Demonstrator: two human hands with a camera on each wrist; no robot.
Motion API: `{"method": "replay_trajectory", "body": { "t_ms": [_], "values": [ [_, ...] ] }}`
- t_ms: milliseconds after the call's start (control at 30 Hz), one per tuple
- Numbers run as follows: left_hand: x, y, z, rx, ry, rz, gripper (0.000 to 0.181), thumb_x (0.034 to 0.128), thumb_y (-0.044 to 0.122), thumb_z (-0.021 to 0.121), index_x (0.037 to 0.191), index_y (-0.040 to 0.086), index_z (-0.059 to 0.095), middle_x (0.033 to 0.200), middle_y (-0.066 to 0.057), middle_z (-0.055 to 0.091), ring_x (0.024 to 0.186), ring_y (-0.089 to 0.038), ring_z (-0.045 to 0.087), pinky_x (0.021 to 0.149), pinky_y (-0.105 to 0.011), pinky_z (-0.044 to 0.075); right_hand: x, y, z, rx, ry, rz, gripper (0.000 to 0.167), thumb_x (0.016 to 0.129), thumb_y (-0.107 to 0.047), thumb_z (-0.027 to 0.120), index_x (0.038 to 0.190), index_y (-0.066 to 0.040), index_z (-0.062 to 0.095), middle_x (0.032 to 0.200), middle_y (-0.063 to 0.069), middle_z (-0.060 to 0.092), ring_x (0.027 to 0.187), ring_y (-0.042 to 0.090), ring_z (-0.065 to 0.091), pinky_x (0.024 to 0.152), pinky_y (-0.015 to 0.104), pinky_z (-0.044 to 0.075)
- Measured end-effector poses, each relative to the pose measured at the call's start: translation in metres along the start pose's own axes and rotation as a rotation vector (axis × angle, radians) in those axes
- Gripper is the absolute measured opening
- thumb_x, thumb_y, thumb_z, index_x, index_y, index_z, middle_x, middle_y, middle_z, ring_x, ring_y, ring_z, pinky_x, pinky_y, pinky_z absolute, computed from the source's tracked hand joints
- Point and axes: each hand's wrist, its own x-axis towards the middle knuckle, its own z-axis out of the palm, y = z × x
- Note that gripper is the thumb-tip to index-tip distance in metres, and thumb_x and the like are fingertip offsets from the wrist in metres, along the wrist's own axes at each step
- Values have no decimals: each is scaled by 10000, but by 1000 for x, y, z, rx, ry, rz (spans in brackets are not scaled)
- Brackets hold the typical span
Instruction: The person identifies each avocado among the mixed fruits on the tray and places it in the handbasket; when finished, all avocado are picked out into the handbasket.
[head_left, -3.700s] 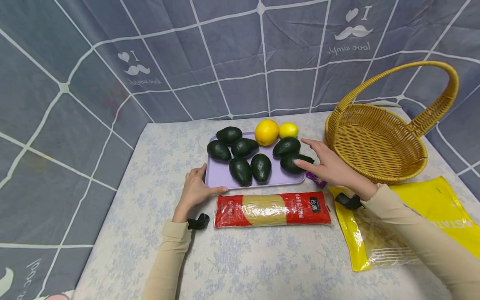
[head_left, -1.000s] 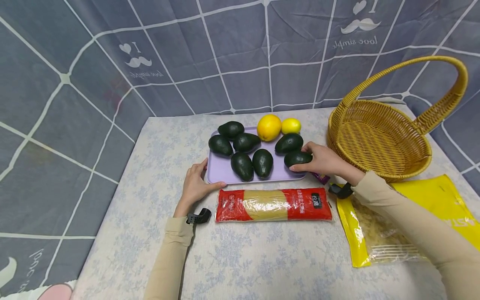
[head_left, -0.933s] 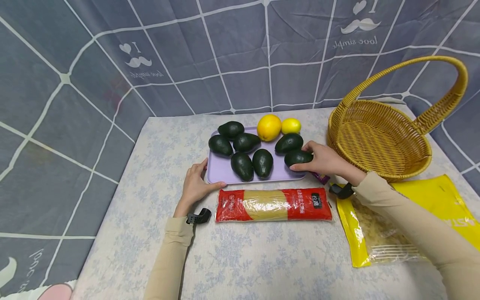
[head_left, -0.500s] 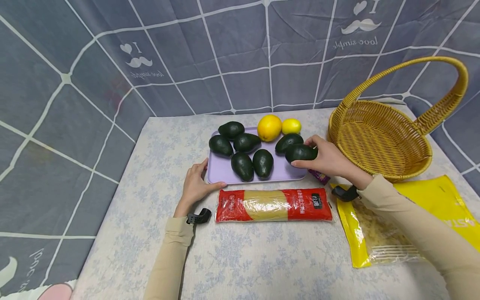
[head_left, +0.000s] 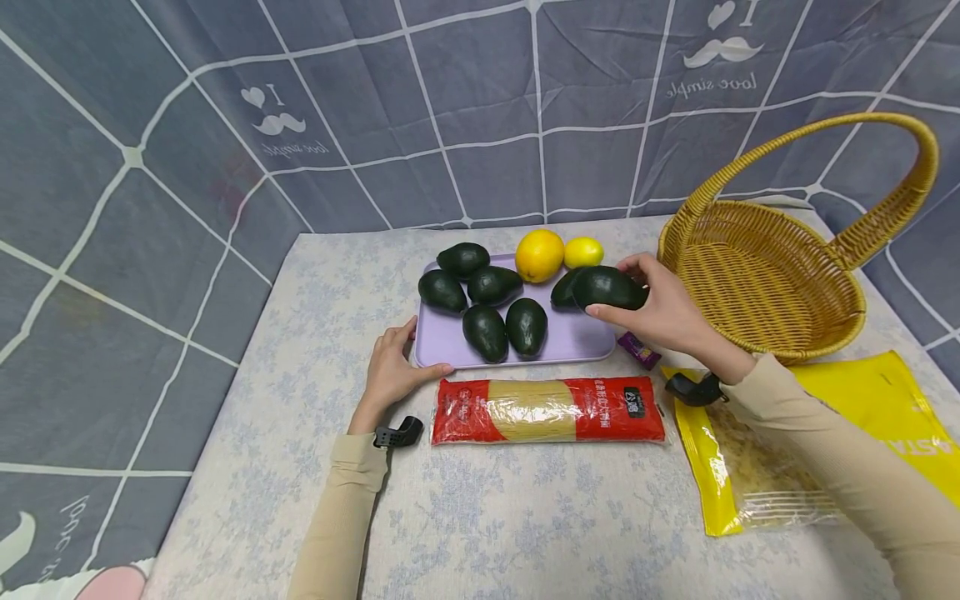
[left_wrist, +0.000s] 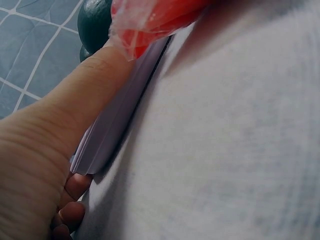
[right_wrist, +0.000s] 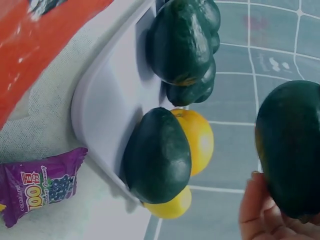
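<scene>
Right hand (head_left: pixel 663 312): grasping one dark-green, pear-shaped avocado (head_left: pixel 609 287), raised, towards three o'clock of the pale-purple, rectangular tray (head_left: pixel 573 346). Left hand (head_left: pixel 393 371): unclenched, touching tray at eight o'clock. Step, apparently: lifting. Next move calls for firm grip.

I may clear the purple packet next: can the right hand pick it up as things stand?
Probably not: the right hand is holding an avocado. Otherwise the way looks free, as nothing covers the purple packet beside the tray.
</scene>
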Motion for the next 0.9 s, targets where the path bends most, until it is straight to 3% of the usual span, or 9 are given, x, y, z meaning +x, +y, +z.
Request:
{"method": "replay_trajectory", "body": {
  "t_ms": [200, 400, 533, 700, 900],
  "values": [
    [0, 1, 0, 0, -1, 0, 1062, 621, 452, 869, 1459, 40, 362, 1175, -150, 498, 1059, -306, 417, 871, -445, 352, -6, -3, -4, 81, 96, -93, 625, 771, -323, 788, 1218, -15, 477, 1085, 135, 532, 906, 248, 468, 747, 352, 362],
    [1, 2, 1, -1, -4, 5, 1070, 619, 463, 868, 1461, 43, 358, 1182, -151, 499, 1048, -301, 419, 863, -443, 354, -15, -6, -16, 183, 221, -269, 667, 750, -57, 790, 1342, -56, 482, 1201, 86, 518, 986, 130, 475, 800, 197, 391],
    [1, 1, 1, -1, -2, 7, 1077, 616, 470, 867, 1464, 48, 354, 1188, -147, 498, 1056, -295, 418, 870, -442, 351, -23, -18, -30, 256, 290, -373, 641, 733, 53, 758, 1317, 22, 495, 1168, -3, 507, 995, 109, 489, 828, 173, 411],
    [1, 0, 0, -2, -2, 10, 1076, 619, 465, 867, 1467, 52, 350, 1197, -144, 500, 1060, -290, 419, 870, -437, 352, -30, -29, -46, 351, 372, -473, 592, 759, 26, 735, 1282, 110, 471, 1208, -46, 519, 984, 153, 531, 855, 193, 434],
    [0, 0, -1, -6, -5, 6, 1067, 624, 453, 867, 1464, 44, 352, 1200, -154, 499, 1067, -297, 419, 874, -443, 352, -26, -8, -58, 518, 533, -496, 639, 717, -45, 807, 1267, 69, 503, 1238, 102, 516, 1045, 247, 512, 879, 236, 436]
  ]
}}
